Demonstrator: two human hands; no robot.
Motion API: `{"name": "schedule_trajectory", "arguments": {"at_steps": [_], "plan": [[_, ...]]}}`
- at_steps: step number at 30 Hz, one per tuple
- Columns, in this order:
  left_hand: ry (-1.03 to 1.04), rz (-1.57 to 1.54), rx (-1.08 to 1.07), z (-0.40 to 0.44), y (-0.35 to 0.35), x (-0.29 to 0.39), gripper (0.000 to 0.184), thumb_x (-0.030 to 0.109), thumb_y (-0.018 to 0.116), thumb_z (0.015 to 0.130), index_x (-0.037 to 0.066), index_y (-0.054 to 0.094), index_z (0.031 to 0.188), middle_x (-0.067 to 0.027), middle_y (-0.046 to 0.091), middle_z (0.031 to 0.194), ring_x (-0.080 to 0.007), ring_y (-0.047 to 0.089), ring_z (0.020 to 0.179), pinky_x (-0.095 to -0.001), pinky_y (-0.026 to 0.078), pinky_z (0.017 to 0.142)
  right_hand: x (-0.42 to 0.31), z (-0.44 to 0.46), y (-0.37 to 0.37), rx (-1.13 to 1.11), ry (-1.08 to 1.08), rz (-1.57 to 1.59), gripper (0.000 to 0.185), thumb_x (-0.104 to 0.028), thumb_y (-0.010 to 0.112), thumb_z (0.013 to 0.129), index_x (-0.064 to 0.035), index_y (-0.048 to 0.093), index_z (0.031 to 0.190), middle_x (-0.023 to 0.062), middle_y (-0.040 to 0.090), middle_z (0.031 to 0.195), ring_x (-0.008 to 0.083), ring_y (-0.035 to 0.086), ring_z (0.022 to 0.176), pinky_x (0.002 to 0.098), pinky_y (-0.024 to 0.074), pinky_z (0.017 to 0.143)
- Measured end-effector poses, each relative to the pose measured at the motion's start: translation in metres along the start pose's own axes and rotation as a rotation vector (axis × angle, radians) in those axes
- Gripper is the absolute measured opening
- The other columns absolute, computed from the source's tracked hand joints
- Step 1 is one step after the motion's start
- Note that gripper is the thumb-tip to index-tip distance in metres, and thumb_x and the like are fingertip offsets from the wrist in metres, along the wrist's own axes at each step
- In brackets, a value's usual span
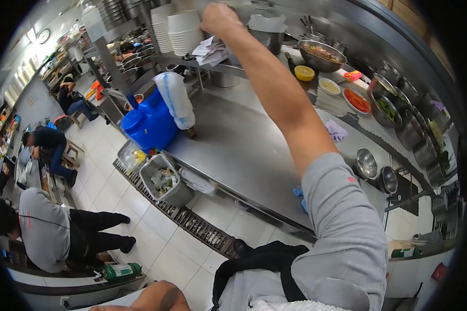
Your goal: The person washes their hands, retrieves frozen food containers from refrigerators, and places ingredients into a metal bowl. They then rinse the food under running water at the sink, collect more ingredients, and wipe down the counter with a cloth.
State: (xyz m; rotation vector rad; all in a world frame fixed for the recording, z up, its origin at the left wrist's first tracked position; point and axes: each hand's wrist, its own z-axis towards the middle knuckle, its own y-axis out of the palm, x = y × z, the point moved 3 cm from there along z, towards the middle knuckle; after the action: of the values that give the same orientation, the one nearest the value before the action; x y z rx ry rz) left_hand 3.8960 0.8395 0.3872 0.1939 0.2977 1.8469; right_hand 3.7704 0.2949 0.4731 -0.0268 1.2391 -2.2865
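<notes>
My right hand (220, 19) is raised to the metal shelf at the top, at the end of my stretched-out arm. Its fingers look curled closed; what they hold, if anything, is hidden. Just left of it stand stacks of white tubs (184, 32), with folded white papers (210, 51) below the hand. To its right is a pot with a pale plastic bag (267, 23) over its rim. Of my left arm (148, 298) only a bare part shows at the bottom edge; the left hand is out of view.
The steel counter (233, 129) bears a blue jug (148, 124) and a plastic-wrapped roll (175, 98). Food bowls, including shredded carrot (357, 100), line the right. A waste bin (163, 179) stands beside the floor grate (207, 233). A co-worker (46, 228) bends at the left; others sit farther back.
</notes>
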Motion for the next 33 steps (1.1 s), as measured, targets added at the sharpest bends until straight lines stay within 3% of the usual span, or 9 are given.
{"name": "schedule_trajectory", "arguments": {"at_steps": [5, 8, 10, 12, 15, 19, 24, 26, 33], "plan": [[-0.478, -0.151, 0.09, -0.067, 0.009, -0.076, 0.034, 0.038, 0.065, 0.085, 0.006, 0.056, 0.081, -0.0093, 0.044, 0.091, -0.0193, 0.042, 0.08, -0.0287, 0.033, 0.069, 0.05, -0.148, -0.023, 0.275, -0.329, 0.18, 0.048, -0.039, 0.075, 0.079, 0.0027, 0.069, 0.101, 0.0212, 0.069, 0.081, 0.0371, 0.069, 0.076, 0.0437, 0.0559, 0.07], [-0.942, -0.13, -0.033, -0.161, 0.041, -0.124, 0.025, 0.023, 0.062, 0.089, 0.004, 0.05, 0.076, -0.0104, 0.044, 0.093, -0.0176, 0.042, 0.079, -0.0288, 0.036, 0.072, 0.106, -0.294, -0.011, -0.45, -0.107, 0.719, 0.046, -0.035, 0.073, 0.08, -0.0046, 0.068, 0.114, 0.0159, 0.07, 0.091, 0.0304, 0.069, 0.083, 0.0433, 0.0543, 0.077], [-1.168, -0.121, -0.252, -0.243, 0.075, -0.121, 0.023, 0.019, 0.062, 0.091, 0.004, 0.05, 0.079, -0.0104, 0.047, 0.097, -0.017, 0.045, 0.082, -0.0282, 0.038, 0.074, 0.169, -0.423, -0.007, -0.535, 0.134, 0.329, 0.047, -0.037, 0.07, 0.085, -0.0128, 0.063, 0.125, 0.0128, 0.068, 0.11, 0.0299, 0.065, 0.102, 0.0393, 0.0507, 0.089], [-1.313, -0.092, -0.373, -0.317, 0.092, -0.108, 0.022, 0.016, 0.065, 0.091, 0.003, 0.051, 0.08, -0.0093, 0.05, 0.1, -0.0153, 0.048, 0.085, -0.0272, 0.041, 0.078, 0.218, -0.542, -0.006, -0.145, -0.202, -0.348, 0.046, -0.035, 0.065, 0.088, -0.0168, 0.061, 0.129, 0.0118, 0.064, 0.121, 0.0331, 0.061, 0.111, 0.0435, 0.0466, 0.097], [-1.559, -0.06, -0.5, -0.39, 0.112, -0.071, 0.023, 0.013, 0.072, 0.088, 0.004, 0.052, 0.08, -0.0077, 0.053, 0.101, -0.0129, 0.05, 0.088, -0.0262, 0.041, 0.084, 0.272, -0.651, -0.064, -0.552, 0.383, 0.053, 0.048, -0.03, 0.068, 0.083, -0.0181, 0.06, 0.129, 0.0115, 0.061, 0.125, 0.0319, 0.056, 0.12, 0.0455, 0.0455, 0.1], [-1.525, 0.018, -0.861, -0.414, 0.193, -0.021, 0.022, 0.012, 0.077, 0.083, 0.001, 0.059, 0.083, -0.0062, 0.054, 0.097, -0.0127, 0.053, 0.085, -0.0268, 0.045, 0.071, 0.351, -0.803, -0.138, -0.248, 0.656, -0.003, 0.041, -0.029, 0.063, 0.085, -0.0128, 0.063, 0.122, 0.0155, 0.068, 0.106, 0.0322, 0.065, 0.101, 0.045, 0.0503, 0.088], [-0.626, 0.018, -1.088, -0.413, 0.324, 0.031, 0.018, 0.016, 0.078, 0.078, 0.004, 0.067, 0.085, -0.0127, 0.059, 0.092, -0.0288, 0.057, 0.078, -0.0354, 0.05, 0.071, 0.384, -0.939, -0.201, -0.247, 0.637, -0.036, 0.046, -0.023, 0.07, 0.083, -0.0052, 0.06, 0.125, 0.0182, 0.064, 0.121, 0.0352, 0.06, 0.109, 0.0442, 0.0481, 0.092], [-0.959, -0.114, -1.088, -0.405, 0.361, 0.058, 0.018, 0.019, 0.077, 0.079, 0.006, 0.069, 0.089, -0.0124, 0.058, 0.109, -0.0261, 0.06, 0.081, -0.0341, 0.052, 0.073, 0.381, -0.985, -0.214, -0.275, 0.869, -0.001, 0.05, -0.02, 0.077, 0.078, -0.0046, 0.061, 0.123, 0.0175, 0.066, 0.115, 0.0344, 0.064, 0.102, 0.0423, 0.0507, 0.089], [-0.796, 0.005, -1.146, -0.408, 0.437, 0.08, 0.022, 0.023, 0.077, 0.08, 0.008, 0.071, 0.095, -0.0118, 0.056, 0.118, -0.0216, 0.061, 0.077, -0.0335, 0.053, 0.07, 0.396, -1.021, -0.293, -0.285, 1.146, 0.133, 0.057, -0.019, 0.079, 0.077, -0.0032, 0.059, 0.128, 0.02, 0.069, 0.108, 0.0293, 0.07, 0.083, 0.0383, 0.0553, 0.075]]}}
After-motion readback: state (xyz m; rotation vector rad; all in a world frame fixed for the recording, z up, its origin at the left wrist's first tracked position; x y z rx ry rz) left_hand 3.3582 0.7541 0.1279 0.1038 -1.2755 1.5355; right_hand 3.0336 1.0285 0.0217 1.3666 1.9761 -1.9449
